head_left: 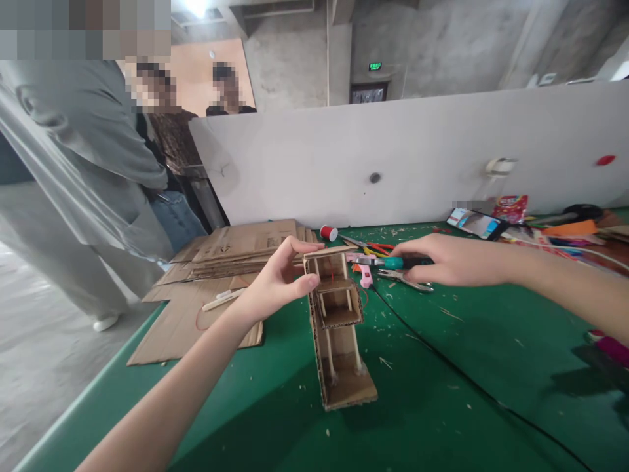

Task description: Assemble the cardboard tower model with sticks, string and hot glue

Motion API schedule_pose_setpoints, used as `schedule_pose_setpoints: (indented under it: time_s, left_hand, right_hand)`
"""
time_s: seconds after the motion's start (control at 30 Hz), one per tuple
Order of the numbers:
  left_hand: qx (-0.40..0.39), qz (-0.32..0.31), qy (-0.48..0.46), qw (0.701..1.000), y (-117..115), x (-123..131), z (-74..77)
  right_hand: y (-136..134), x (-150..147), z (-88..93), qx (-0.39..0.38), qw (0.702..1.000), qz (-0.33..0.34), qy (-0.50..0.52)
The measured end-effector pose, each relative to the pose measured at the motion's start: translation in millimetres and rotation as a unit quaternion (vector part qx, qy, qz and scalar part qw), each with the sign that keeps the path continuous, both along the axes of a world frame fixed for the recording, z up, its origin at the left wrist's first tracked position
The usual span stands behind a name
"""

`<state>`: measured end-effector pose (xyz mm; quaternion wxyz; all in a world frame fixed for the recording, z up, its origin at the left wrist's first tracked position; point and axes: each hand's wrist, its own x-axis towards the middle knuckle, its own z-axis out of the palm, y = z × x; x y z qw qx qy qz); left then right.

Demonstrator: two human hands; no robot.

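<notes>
A tall cardboard structure [343, 357] with open compartments and thin wooden sticks inside stands on the green table. My left hand [285, 278] grips its upper left side, thumb at the front and fingers around the top. To the right of its top, my right hand [437, 259] is wrapped round a teal and black handled tool [393, 262], whose tip points left at the structure's top right edge. Just behind and below that tip lies a pink glue gun [366, 275] with a black cable. Metal pliers [405, 282] rest under my right hand.
Stacked cardboard sheets [246, 246] lie on the left of the green table [417, 406]. A red thread spool [328, 233], orange-handled tools [378, 249] and a phone [476, 223] sit towards the white partition [304, 170]. A black cable [462, 377] crosses the right side. People stand at left.
</notes>
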<state>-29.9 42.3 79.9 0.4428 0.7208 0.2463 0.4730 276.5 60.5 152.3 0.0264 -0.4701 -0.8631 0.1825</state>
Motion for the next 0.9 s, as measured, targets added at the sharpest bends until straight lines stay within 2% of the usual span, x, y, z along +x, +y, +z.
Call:
schedule_pose_setpoints:
  time_s: [0.3,0.47,0.63,0.9]
  left_hand:
    - [0.004,0.007,-0.003,1.000,1,0,0.8]
    - [0.008,0.012,-0.005,1.000,1,1,0.0]
    - [0.008,0.014,-0.004,1.000,-1,2,1.2]
    - [-0.002,-0.001,-0.001,1.000,-2,2,1.5]
  right_hand:
    - [14,-5,4.7,0.059,0.998,0.028,0.004]
    - [10,-7,5.7,0.057,0.998,0.006,0.013]
    - [6,-8,13.2,0.050,0.998,-0.014,-0.028]
    - [3,-17,18.6,0.042,0.998,-0.005,-0.041]
